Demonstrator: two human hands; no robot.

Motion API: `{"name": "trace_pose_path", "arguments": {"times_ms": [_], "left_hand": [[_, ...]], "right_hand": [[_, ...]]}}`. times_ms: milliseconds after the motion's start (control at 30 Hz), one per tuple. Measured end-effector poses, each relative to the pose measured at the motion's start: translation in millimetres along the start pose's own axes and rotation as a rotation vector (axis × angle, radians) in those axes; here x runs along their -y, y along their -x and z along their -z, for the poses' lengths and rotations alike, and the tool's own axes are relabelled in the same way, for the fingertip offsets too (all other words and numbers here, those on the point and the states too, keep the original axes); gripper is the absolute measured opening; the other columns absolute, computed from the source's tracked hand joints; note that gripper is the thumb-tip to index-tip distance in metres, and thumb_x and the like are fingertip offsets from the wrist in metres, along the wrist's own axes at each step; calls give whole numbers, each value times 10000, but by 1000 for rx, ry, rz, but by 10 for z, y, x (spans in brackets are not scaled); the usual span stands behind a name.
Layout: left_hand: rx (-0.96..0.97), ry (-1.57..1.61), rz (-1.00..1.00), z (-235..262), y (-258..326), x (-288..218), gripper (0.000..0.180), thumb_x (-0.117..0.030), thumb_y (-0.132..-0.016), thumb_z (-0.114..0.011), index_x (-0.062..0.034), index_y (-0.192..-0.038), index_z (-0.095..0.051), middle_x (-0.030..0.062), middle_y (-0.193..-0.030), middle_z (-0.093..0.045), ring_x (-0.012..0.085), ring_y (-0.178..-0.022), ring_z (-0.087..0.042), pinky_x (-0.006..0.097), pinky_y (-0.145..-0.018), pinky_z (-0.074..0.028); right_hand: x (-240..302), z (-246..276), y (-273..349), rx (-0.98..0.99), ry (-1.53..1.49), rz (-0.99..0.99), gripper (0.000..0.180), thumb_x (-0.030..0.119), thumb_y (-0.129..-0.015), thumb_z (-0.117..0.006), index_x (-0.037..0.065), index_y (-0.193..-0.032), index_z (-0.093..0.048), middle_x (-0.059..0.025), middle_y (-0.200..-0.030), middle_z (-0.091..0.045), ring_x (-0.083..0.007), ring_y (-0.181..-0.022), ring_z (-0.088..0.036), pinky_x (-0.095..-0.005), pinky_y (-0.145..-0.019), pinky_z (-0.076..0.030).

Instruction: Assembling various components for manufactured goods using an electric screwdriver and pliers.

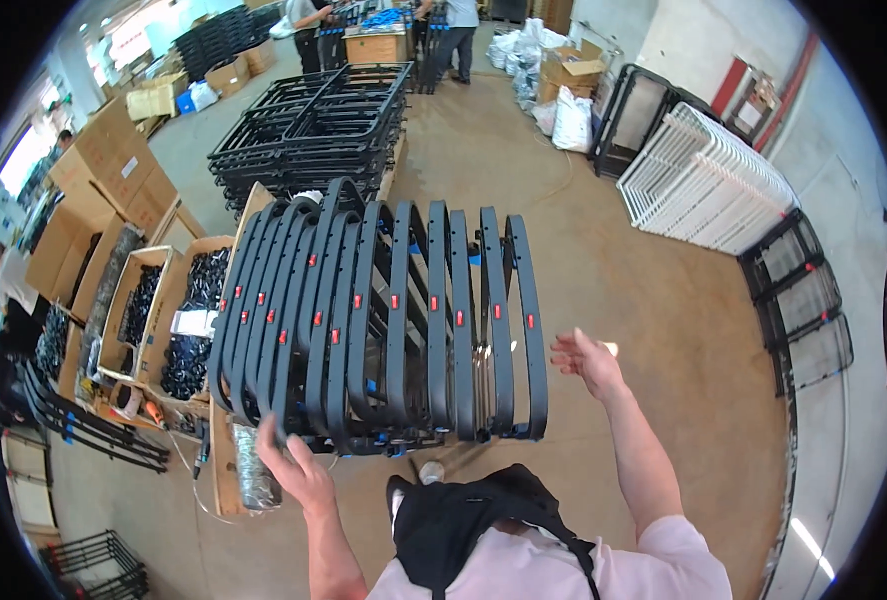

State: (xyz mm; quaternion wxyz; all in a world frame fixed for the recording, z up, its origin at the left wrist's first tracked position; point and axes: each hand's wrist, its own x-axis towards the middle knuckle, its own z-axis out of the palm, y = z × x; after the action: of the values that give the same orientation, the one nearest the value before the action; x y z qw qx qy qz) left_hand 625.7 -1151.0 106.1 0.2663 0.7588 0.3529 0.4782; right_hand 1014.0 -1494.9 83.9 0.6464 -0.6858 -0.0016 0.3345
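A row of black tubular metal frames (400, 330) with rounded corners stands upright in front of me. Each of several bears a small red piece on its near face. At the left end of the row is my left hand (298, 470), fingers apart and slightly blurred, close to the lower front corners; whether it touches a frame I cannot tell. My right hand (590, 365) is off to the right of the last frame, apart from it, with its fingers spread and nothing in them.
Cartons of small black parts (195, 310) stand left of the row, near an orange-tipped power tool (154, 412). Beyond lies a stack of black frames (313, 130). White racks (708, 180) lean along the right wall. People (453, 35) stand at a far bench.
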Motion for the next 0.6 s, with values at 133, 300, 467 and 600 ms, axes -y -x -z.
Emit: {"name": "trace_pose_path", "arguments": {"times_ms": [133,300,467,600], "left_hand": [[211,183,68,-184,436,-727,363,-273,-1102,-484,38,-1155,-663,166,-1120,-699,284,-1042,-669,378,-941,-510],[254,211,156,-759,958,-1718,238,-212,-989,-629,0,-973,-736,147,-956,-755,314,-880,-721,390,-797,-569],[568,506,318,-1338,1497,-2848,295,-244,-916,-685,16,-1023,-777,163,-1013,-773,316,-973,-738,413,-900,-574],[692,718,688,-2135,1908,-3137,536,-324,-1025,-654,31,-1418,-567,189,-1418,-608,294,-1275,-610,434,-1096,-476]], "right_hand": [[770,-355,-843,226,99,23,682,611,-1049,-533,-14,-1300,-640,-98,-1081,-729,-175,-882,-696,-317,-756,-545],[939,-638,-1483,334,173,104,547,525,-1012,-620,-13,-1068,-699,-56,-754,-669,-139,-585,-599,-291,-516,-465],[859,-524,-1316,718,174,34,499,480,-1010,-654,-18,-1007,-667,-68,-763,-685,-144,-621,-646,-285,-558,-537],[940,-568,-1515,738,171,10,458,449,-1016,-663,-9,-1006,-674,-76,-786,-712,-140,-624,-663,-278,-581,-563]]}}
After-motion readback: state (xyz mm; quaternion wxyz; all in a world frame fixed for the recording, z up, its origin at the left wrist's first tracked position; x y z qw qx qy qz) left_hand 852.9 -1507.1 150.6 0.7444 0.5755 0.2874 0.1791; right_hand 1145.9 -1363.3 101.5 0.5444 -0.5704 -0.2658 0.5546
